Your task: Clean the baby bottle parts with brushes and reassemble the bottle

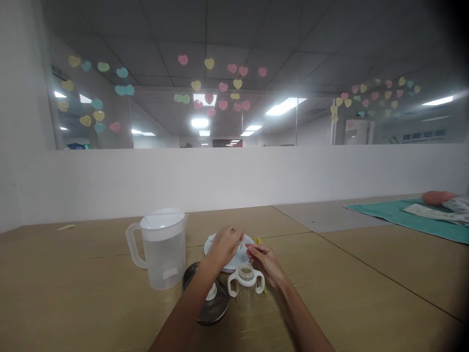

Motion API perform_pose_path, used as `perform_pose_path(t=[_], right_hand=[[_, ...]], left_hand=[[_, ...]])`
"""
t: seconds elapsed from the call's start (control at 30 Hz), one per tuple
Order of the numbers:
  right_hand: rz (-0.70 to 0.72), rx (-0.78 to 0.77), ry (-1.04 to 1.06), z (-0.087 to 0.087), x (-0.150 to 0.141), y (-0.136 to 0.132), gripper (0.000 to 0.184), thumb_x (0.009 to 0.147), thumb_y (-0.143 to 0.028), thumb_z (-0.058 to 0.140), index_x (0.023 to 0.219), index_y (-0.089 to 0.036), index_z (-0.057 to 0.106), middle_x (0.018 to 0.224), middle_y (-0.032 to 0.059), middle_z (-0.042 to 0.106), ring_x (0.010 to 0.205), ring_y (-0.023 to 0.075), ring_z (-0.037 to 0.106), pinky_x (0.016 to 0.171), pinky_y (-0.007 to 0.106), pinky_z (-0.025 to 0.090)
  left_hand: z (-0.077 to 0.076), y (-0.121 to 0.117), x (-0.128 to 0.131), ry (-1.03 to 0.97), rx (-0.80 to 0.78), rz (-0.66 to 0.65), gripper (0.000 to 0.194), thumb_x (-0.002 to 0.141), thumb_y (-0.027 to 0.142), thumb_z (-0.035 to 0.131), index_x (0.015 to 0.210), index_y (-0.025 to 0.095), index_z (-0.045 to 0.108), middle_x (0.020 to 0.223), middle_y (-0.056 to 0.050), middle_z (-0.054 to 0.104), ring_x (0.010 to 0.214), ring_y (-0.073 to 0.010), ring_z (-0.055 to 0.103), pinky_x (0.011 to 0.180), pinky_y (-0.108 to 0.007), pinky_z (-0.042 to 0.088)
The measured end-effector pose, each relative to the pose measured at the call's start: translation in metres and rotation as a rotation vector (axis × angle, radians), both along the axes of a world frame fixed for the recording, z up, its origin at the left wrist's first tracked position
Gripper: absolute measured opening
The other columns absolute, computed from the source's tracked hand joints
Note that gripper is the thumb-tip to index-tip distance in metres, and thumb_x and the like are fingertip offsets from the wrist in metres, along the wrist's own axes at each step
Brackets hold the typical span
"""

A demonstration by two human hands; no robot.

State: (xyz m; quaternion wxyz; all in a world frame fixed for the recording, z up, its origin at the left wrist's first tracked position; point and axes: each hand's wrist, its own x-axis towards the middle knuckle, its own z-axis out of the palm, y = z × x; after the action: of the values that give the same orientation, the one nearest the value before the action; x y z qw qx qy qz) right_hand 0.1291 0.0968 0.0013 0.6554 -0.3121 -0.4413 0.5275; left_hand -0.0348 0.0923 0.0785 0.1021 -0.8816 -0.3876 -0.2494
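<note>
My left hand (225, 247) and my right hand (266, 263) meet above a pale plate (230, 268), their fingertips pinched close together. Between them shows a small clear piece (242, 245), too small to name; both hands seem to grip it. Just below stands an open baby bottle (246, 283), upright, with a white two-handled collar and a clear body. Under my left forearm lies a kidney-shaped metal tray (214, 313) with a white round part (211, 292) in it, partly hidden by the arm. Something yellow (259, 241) peeks out behind my right hand.
A lidded clear plastic jug (164, 259) stands left of the tray. At the far right a green cloth (384, 215) carries a reddish item (437, 197) and a patterned cloth (436, 213). A white wall (227, 176) with windows above borders the table's back.
</note>
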Motion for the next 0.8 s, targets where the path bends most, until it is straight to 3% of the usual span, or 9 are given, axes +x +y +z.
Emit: perform_pose_path(t=[0.27,0.5,0.67,0.8], right_hand=[[-0.026,0.029,0.131,0.002,0.017,0.000,0.033,0.058,-0.041,0.079,0.080,-0.017,0.070,0.062,-0.0006,0.061,0.054,0.0076,0.051,0.050,0.018,0.042],[0.050,0.011,0.134,0.003,0.011,-0.001,0.033,0.061,-0.042,0.077,0.078,-0.014,0.070,0.060,0.0023,0.062,0.052,0.0086,0.052,0.046,0.018,0.043],[0.102,-0.061,0.174,0.007,0.015,-0.003,0.038,0.072,-0.050,0.066,0.071,-0.013,0.068,0.055,0.0040,0.060,0.047,0.0089,0.052,0.043,0.019,0.042],[0.095,-0.051,0.047,0.006,0.012,-0.006,0.035,0.065,-0.047,0.073,0.075,-0.015,0.067,0.053,0.0007,0.059,0.044,0.0071,0.048,0.040,0.017,0.037]], left_hand=[[0.008,-0.001,-0.016,0.068,-0.085,0.108,0.038,0.078,-0.001,0.035,0.106,0.021,0.048,0.095,-0.004,0.064,0.086,-0.0165,0.060,0.072,-0.025,0.041],[0.008,-0.003,-0.013,0.184,0.000,0.135,0.043,0.075,-0.002,0.035,0.109,0.022,0.047,0.091,-0.005,0.063,0.088,-0.0190,0.058,0.077,-0.030,0.041],[0.009,-0.003,-0.012,0.214,0.043,0.111,0.045,0.071,-0.004,0.040,0.107,0.021,0.049,0.091,-0.004,0.063,0.089,-0.0198,0.056,0.081,-0.031,0.041],[0.010,-0.003,-0.011,0.213,0.039,0.132,0.044,0.073,-0.005,0.039,0.107,0.020,0.051,0.092,-0.005,0.063,0.090,-0.0192,0.056,0.080,-0.031,0.041]])
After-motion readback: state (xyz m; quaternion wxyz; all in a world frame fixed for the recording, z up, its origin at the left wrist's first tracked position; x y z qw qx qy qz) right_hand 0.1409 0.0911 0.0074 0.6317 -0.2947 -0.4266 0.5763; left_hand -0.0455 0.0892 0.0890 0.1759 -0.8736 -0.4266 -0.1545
